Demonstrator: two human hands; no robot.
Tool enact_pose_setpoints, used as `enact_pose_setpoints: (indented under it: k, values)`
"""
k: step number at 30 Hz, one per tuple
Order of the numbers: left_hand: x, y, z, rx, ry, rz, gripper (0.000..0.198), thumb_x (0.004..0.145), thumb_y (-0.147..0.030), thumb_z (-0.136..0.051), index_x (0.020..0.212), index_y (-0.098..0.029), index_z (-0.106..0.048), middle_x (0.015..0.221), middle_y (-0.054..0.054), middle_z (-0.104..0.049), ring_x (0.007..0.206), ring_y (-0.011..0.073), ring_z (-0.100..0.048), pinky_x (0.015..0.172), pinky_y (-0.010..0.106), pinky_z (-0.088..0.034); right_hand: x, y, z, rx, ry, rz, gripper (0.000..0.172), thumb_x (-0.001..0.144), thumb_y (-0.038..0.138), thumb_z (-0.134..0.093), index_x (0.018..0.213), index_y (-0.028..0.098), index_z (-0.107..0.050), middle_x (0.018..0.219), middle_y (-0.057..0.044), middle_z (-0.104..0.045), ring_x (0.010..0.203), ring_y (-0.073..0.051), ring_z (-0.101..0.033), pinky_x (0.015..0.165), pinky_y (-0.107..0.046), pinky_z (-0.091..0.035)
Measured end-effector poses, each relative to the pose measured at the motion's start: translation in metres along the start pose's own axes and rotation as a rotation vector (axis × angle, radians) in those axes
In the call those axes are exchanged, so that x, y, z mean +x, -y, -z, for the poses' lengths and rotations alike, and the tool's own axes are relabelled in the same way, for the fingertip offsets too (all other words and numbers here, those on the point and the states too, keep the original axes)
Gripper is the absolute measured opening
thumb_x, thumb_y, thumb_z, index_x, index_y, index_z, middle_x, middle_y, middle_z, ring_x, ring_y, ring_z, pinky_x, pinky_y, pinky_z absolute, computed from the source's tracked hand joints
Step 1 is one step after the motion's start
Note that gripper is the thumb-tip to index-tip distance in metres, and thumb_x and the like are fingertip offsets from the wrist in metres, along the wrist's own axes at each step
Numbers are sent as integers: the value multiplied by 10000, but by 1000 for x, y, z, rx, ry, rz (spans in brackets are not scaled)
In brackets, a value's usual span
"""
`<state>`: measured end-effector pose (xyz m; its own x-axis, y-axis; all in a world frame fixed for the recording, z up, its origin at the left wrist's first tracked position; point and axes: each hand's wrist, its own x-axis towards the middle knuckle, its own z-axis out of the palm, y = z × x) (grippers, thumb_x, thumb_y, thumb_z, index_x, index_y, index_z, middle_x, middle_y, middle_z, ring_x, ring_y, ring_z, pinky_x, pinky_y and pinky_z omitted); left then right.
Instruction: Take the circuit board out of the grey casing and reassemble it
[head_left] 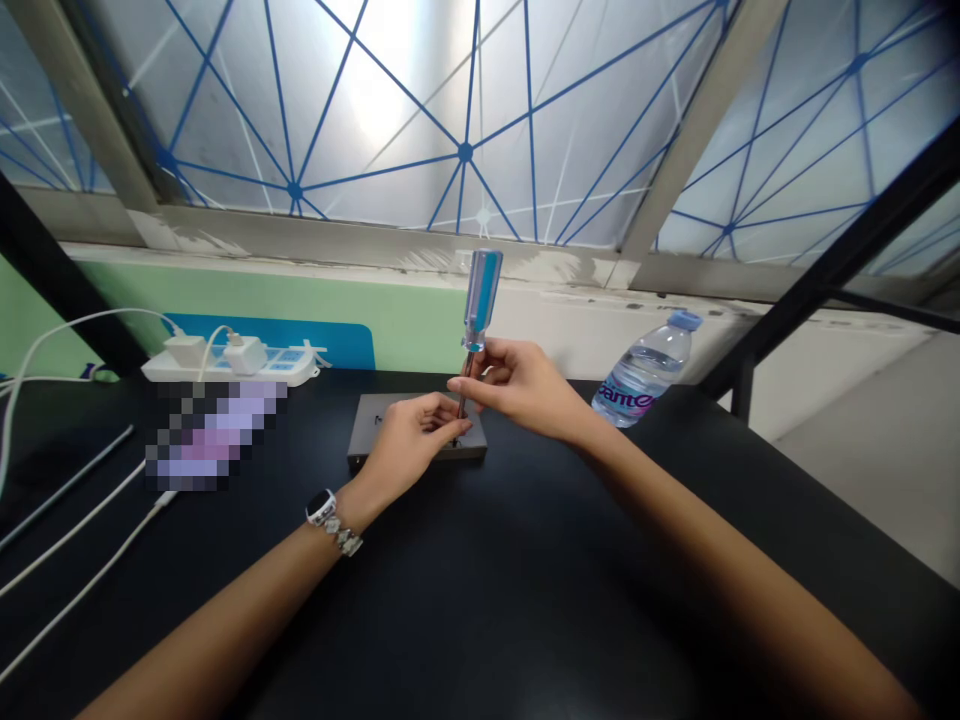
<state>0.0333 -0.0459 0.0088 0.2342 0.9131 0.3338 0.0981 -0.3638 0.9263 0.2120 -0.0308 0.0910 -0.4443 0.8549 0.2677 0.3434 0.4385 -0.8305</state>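
Observation:
A screwdriver [482, 295] with a clear and blue handle stands nearly upright, its tip pointing down at a flat grey box [367, 425] on the black table. My right hand [521, 385] pinches the metal shaft just under the handle. Low on the same shaft, the thumb and fingers of my left hand [412, 435] close around it near the tip, while the hand rests over the box. My fingers partly cover the box's top, and whatever lies right at the tip is too small to make out. My left wrist wears a watch [321, 507] and a bracelet.
A water bottle [649, 370] stands tilted in view at the back right. On the left lie a white power strip [232, 365] with plugs, a blurred-out purple object [225, 440] and several cables. Black frame bars [840, 260] and a window border the table [480, 600].

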Motion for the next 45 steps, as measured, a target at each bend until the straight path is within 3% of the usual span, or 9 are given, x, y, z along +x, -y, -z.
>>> enact_pose_setpoints:
  k: [4, 8, 13, 18, 24, 31, 35, 38, 45]
  values:
    - [0, 1, 7, -62, 162, 9, 192, 929, -300, -623, 1000, -163, -736, 998, 85, -762, 998, 247, -714, 894, 360, -550, 0, 1, 7, 182, 215, -68, 368, 886, 292, -692, 1210, 139, -609, 1140, -108, -698, 704, -143, -711, 680, -301, -596]
    - [0, 1, 10, 48, 221, -43, 229, 975, -277, -529, 994, -165, -729, 1043, 89, -749, 1043, 257, -700, 924, 376, -536, -1, 5, 10, 233, 309, -76, 347, 922, 291, -647, 1218, 113, -618, 1112, -125, -718, 713, -147, -718, 725, -324, -615]
    - [-2, -3, 3, 106, 88, -60, 241, 908, -334, -656, 1093, -180, -665, 1034, 82, -733, 1005, 238, -702, 922, 369, -547, -1, 6, 6, 165, 199, -52, 173, 878, 283, -696, 887, 113, -668, 851, -81, -731, 632, -159, -715, 671, -318, -607]
    - [-2, -9, -4, 231, -115, -65, 305, 806, -436, -769, 835, -193, -586, 758, 8, -646, 719, 177, -656, 686, 304, -544, 0, -2, -3, 88, 27, -9, 263, 791, 355, -783, 735, 160, -617, 692, -23, -684, 581, -169, -697, 561, -294, -586]
    - [0, -7, -1, 148, -72, -38, 196, 826, -332, -750, 815, -169, -642, 747, 20, -669, 707, 173, -653, 678, 296, -535, 0, -4, -10, -9, -89, 2, 331, 765, 403, -809, 711, 182, -568, 637, 0, -649, 583, -165, -682, 531, -266, -551]
    - [1, -7, 11, 18, 188, -3, 179, 933, -277, -593, 949, -155, -723, 973, 88, -754, 960, 234, -713, 894, 359, -553, 0, 3, 9, 167, 273, -41, 360, 913, 317, -663, 1224, 141, -619, 1222, -130, -695, 720, -141, -727, 641, -274, -579]
    - [0, -4, 11, 33, 219, -18, 234, 963, -307, -553, 1049, -158, -712, 1044, 99, -742, 1037, 240, -702, 955, 382, -541, 0, 8, 14, 156, 322, -49, 304, 937, 281, -621, 1190, 117, -652, 1074, -117, -750, 794, -159, -733, 643, -251, -569]
    - [-1, -3, 7, 83, 129, -37, 298, 899, -358, -666, 1136, -178, -667, 1027, 82, -730, 992, 234, -705, 929, 387, -556, 1, 8, 12, 111, 255, -42, 179, 914, 273, -646, 1011, 129, -692, 839, -62, -755, 747, -154, -720, 613, -233, -534]
    - [-1, -6, 1, 182, -59, -70, 224, 820, -371, -758, 841, -179, -645, 776, 25, -681, 726, 183, -671, 706, 313, -562, 3, -7, -1, 75, 15, 17, 254, 768, 330, -799, 721, 168, -610, 680, -8, -665, 653, -159, -673, 614, -277, -528]
